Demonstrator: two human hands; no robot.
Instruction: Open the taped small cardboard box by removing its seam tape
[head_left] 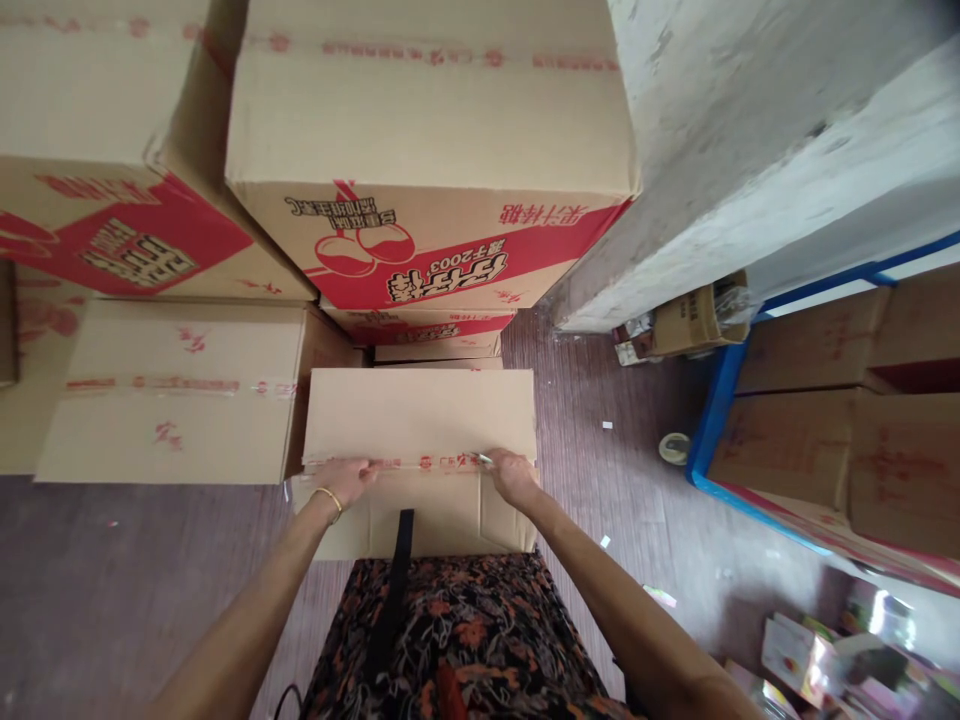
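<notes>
A plain cardboard box stands on the floor right in front of me, its top flaps closed and joined by a strip of clear tape with red print. My left hand, with a thin bangle on the wrist, presses on the left part of the taped seam. My right hand rests on the right part of the seam and grips a small thin tool whose tip points left along the tape. What kind of tool it is I cannot tell.
Stacked cartons with red print rise behind the box, and another taped carton sits to its left. A white wall corner stands at right. A blue cart holds boxes; a tape roll lies on the floor.
</notes>
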